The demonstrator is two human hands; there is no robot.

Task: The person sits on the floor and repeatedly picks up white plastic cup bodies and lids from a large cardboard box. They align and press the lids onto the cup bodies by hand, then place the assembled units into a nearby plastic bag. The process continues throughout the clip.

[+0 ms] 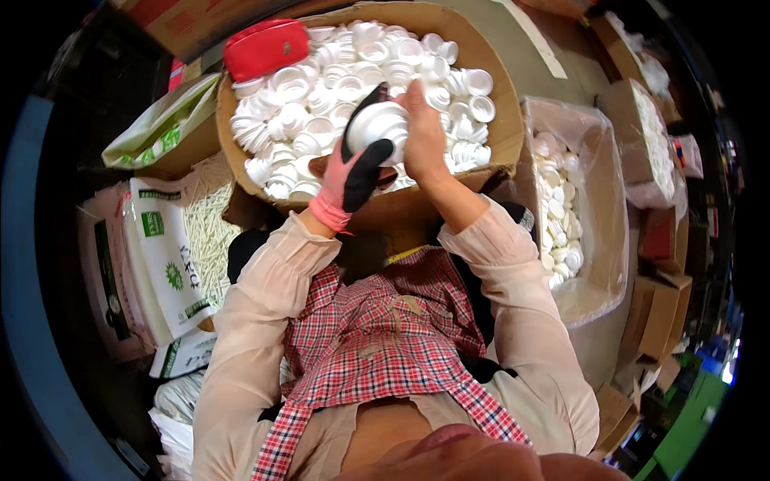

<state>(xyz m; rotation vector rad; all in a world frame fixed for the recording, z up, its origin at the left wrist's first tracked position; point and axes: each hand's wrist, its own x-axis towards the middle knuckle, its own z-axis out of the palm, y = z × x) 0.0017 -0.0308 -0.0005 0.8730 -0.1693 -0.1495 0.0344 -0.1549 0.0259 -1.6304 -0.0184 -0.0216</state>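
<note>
While the left hand point(346, 178), in a pink-and-black glove, holds a white stepped piece point(378, 132) near the upper middle of the frame, the right hand point(423, 136), bare, sits right up against the piece's right side. Left thumb lies across the lower front of the piece, other fingers wrap its left and far side, partly hidden. Right fingers are close together, pointing up the frame; cannot tell how firmly they grip, tips blurred. Could be one piece or several nested, cannot tell.

Both hands are over a large cardboard box point(504, 76), top centre, filled with a heap of white pieces point(321, 104) of similar round, stepped shape, lying at mixed angles. Red pouch point(266, 50) rests on the heap at its upper left.

Right of centre: plastic-lined box point(597, 216) with flat white discs point(555, 200) inside. Left of centre: white printed bag point(168, 256) with green marks, beside a pile of thin pale sticks point(210, 232). Upper left: white-and-green bag point(164, 132). Lower middle: red checked apron point(377, 345) over light sleeves point(253, 309). More cardboard boxes point(662, 317) along the right side.
</note>
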